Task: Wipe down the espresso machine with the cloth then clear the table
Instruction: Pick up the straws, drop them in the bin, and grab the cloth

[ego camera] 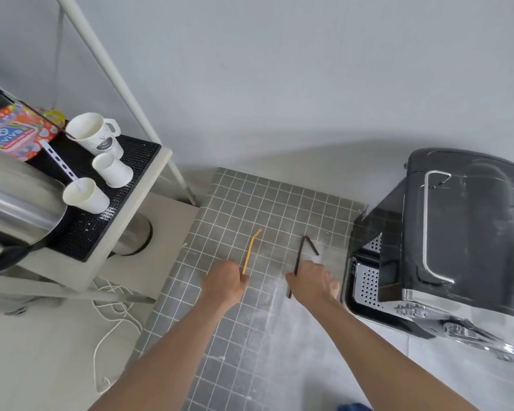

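Both hands are stretched forward over a grey tiled table (279, 209). The left hand (224, 281) is curled into a loose fist and pinches the lower end of a yellow bent straw (250, 251), which rises away from the hand and bends at its far tip. The right hand (312, 281) is closed around a dark bent straw (298, 261); the straw passes through the grip, its short end showing below the hand and its hooked end above it. The two hands are near each other, with a strip of bare tiles between them. Just beside the right hand, on its outer side, stands the black espresso machine (463, 232), with its perforated metal drip tray (367, 284) closest to the fingers. Well apart from the left hand, on its outer side, is a lower shelf with a black mat (101, 221) carrying three white paper cups (85, 195), and a colourful box (15, 132) behind them. White dust lies on the tiles under the right forearm. I see no cloth in view.
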Action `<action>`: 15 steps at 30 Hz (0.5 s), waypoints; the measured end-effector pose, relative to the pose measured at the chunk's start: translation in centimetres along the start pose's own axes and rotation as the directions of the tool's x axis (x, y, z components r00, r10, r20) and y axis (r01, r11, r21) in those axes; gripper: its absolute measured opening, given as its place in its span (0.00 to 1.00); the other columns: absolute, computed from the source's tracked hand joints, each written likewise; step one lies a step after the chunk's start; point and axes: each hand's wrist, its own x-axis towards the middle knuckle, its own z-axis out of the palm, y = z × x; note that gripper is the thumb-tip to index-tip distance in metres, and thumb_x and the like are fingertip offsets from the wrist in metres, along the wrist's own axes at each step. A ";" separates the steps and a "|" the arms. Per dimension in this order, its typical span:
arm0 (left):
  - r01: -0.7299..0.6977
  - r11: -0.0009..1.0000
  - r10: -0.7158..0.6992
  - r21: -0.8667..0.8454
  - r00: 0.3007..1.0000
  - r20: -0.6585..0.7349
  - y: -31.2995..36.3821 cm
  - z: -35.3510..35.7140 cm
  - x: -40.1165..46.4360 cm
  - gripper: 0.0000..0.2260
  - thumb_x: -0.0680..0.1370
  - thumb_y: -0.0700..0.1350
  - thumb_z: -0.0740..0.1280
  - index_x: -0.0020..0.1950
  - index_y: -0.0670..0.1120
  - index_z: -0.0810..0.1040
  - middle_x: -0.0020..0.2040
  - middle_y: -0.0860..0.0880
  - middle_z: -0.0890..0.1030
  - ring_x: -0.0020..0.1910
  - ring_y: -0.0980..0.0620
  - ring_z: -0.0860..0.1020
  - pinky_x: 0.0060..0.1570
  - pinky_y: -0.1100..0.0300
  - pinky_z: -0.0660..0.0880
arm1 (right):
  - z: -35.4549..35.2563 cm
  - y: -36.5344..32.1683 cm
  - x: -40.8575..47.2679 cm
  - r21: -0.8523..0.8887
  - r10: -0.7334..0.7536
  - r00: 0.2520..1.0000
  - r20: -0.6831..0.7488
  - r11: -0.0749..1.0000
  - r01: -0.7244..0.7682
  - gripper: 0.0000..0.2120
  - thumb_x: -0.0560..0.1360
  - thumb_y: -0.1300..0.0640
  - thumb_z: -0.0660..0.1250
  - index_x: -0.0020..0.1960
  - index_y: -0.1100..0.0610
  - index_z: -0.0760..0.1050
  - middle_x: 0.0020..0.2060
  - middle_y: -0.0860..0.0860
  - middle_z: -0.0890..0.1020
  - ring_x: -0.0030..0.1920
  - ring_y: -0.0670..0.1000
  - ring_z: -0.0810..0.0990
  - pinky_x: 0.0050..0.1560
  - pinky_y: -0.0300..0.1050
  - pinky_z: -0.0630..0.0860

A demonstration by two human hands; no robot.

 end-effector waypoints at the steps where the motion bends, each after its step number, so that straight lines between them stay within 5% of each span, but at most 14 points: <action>1: 0.002 1.000 -0.002 0.000 1.000 0.014 -0.1 0.1 -0.3 0.16 0.82 0.54 0.64 0.36 0.49 0.74 0.32 0.52 0.77 0.34 0.48 0.77 0.40 0.55 0.76 | 0.0 0.0 -0.2 -0.025 -0.005 1.000 0.003 1.000 0.005 0.10 0.79 0.48 0.62 0.46 0.53 0.76 0.35 0.48 0.78 0.34 0.49 0.76 0.33 0.43 0.69; 6: -0.026 0.978 0.026 -0.207 1.000 -0.001 -1.0 1.4 -1.6 0.19 0.80 0.48 0.69 0.31 0.45 0.70 0.25 0.50 0.71 0.24 0.49 0.70 0.30 0.53 0.72 | 0.6 1.1 -1.4 0.002 -0.015 1.000 0.020 1.000 0.015 0.07 0.78 0.50 0.63 0.46 0.53 0.74 0.36 0.48 0.77 0.37 0.49 0.76 0.34 0.43 0.68; 11: -0.001 0.884 0.000 -0.467 1.000 -0.002 -1.4 1.3 -4.8 0.08 0.79 0.40 0.70 0.41 0.39 0.77 0.30 0.44 0.82 0.25 0.50 0.81 0.28 0.52 0.80 | 1.6 3.0 -4.3 0.133 0.000 0.999 -0.036 0.991 0.005 0.11 0.75 0.50 0.64 0.39 0.56 0.71 0.34 0.50 0.78 0.31 0.49 0.75 0.29 0.41 0.68; 15: 0.007 0.810 0.017 -0.586 0.999 0.036 -0.9 0.9 -8.9 0.03 0.80 0.34 0.67 0.47 0.37 0.78 0.32 0.40 0.79 0.22 0.49 0.79 0.23 0.58 0.75 | 1.6 5.1 -7.9 0.327 -0.016 0.996 -0.091 0.944 0.045 0.13 0.72 0.53 0.66 0.35 0.57 0.66 0.28 0.51 0.72 0.27 0.52 0.70 0.25 0.42 0.63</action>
